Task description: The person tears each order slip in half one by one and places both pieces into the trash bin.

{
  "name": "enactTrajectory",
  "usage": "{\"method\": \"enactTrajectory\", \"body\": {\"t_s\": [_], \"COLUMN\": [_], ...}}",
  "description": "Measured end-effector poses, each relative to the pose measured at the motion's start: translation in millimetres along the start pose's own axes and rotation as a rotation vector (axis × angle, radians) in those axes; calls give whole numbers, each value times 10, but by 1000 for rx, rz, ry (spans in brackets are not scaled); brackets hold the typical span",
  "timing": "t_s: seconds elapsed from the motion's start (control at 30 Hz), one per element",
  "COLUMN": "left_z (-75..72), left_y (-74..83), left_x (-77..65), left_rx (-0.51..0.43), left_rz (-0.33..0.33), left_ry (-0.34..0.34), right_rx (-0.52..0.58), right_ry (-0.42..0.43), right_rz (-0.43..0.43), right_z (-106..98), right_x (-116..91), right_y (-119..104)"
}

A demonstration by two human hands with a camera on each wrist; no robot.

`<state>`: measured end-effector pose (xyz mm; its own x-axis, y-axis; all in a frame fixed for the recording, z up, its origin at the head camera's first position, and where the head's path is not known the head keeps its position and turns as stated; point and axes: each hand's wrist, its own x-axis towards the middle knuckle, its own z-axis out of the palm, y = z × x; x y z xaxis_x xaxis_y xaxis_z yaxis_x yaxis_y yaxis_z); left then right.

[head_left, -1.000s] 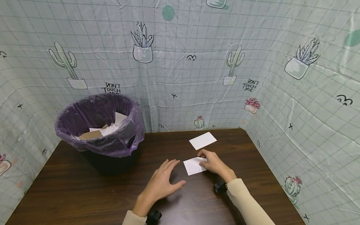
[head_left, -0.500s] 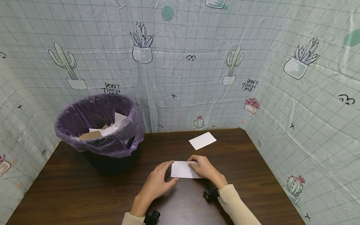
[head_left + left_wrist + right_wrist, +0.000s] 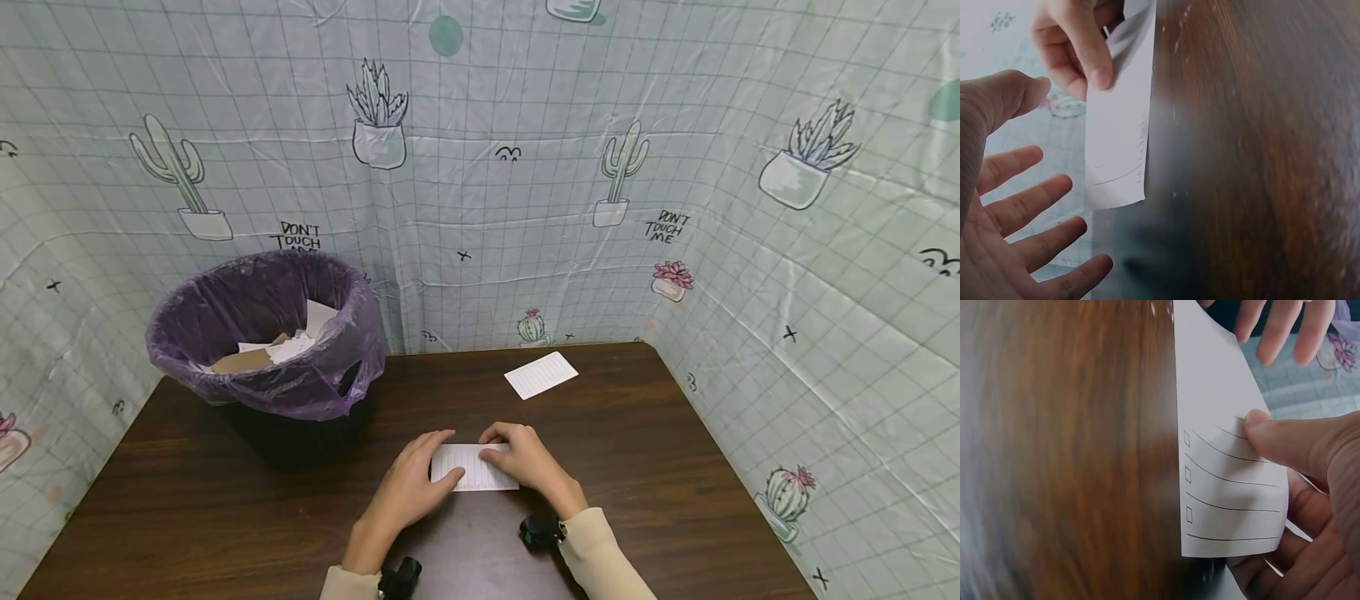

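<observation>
My right hand pinches a white lined paper card between thumb and fingers, just above the table. Small printed squares run along one edge of the card in the right wrist view, where it bends slightly. My left hand is around the card's left end in the head view. Its fingers are spread and slightly apart from the card, as the left wrist view shows. A second lined card lies flat further back on the table.
A black bin with a purple liner stands at the left of the dark wooden table. Torn paper and brown card pieces lie inside it. A patterned curtain encloses the table at the back and sides.
My right hand has carried the card left and toward me, turning it straight, so its left end now sits between my left thumb and fingers. The left hand has shifted slightly left.
</observation>
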<state>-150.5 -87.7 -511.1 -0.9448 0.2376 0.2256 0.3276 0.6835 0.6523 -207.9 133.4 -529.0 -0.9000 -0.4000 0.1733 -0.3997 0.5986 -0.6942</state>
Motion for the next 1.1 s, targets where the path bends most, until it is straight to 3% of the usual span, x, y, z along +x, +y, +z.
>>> {"method": "enactTrajectory", "body": {"t_s": [0.33, 0.77, 1.1], "left_z": [2, 21, 61], "left_y": [-73, -130, -174], "left_x": [26, 74, 86], "left_rx": [-21, -81, -71], "left_rz": [-18, -44, -8], "left_ry": [0, 24, 26], "right_rx": [45, 83, 85], "right_ry": [36, 4, -15], "right_rz": [12, 20, 19], "right_z": [123, 199, 215], "right_x": [-33, -17, -29], "right_y": [-100, -194, -212]}}
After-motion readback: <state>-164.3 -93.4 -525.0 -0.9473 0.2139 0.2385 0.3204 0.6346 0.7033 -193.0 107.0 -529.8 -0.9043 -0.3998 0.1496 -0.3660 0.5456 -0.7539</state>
